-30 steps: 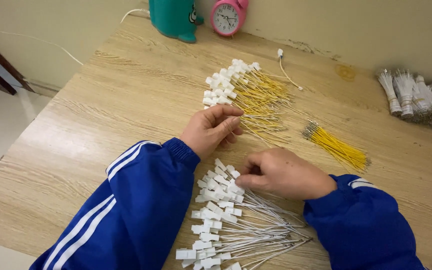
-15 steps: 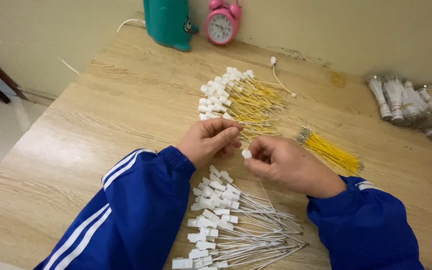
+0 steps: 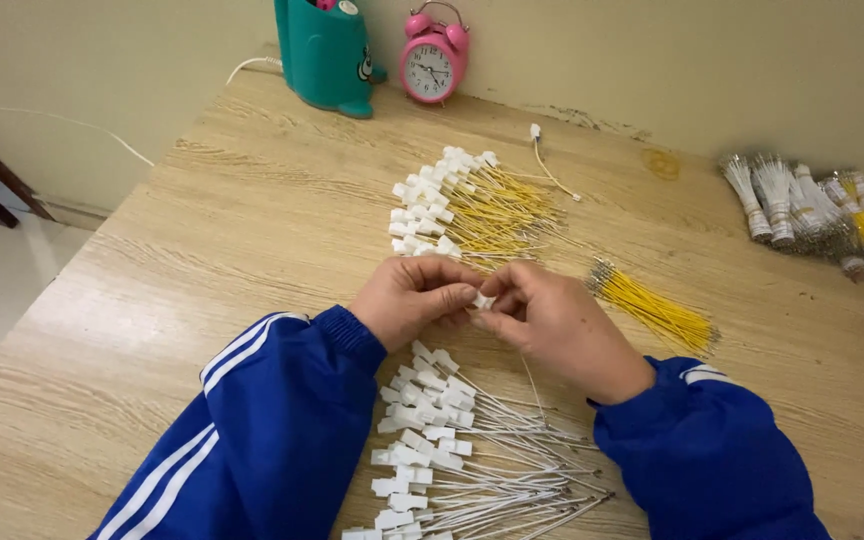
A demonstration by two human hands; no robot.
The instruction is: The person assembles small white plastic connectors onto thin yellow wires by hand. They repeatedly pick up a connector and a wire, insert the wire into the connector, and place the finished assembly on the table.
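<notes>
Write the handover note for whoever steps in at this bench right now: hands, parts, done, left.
Left hand and right hand meet above the table, together pinching one small white connector; a thin white wire hangs from it.
White-wire pile with white connectors lies near the body, under the hands.
Yellow-wire pile with white connectors lies beyond the hands; a loose bundle of yellow wires lies to the right.
More bundles lie at the far right edge.
Done: cannot tell which pile is finished.
Left: the piece in hand.
</notes>
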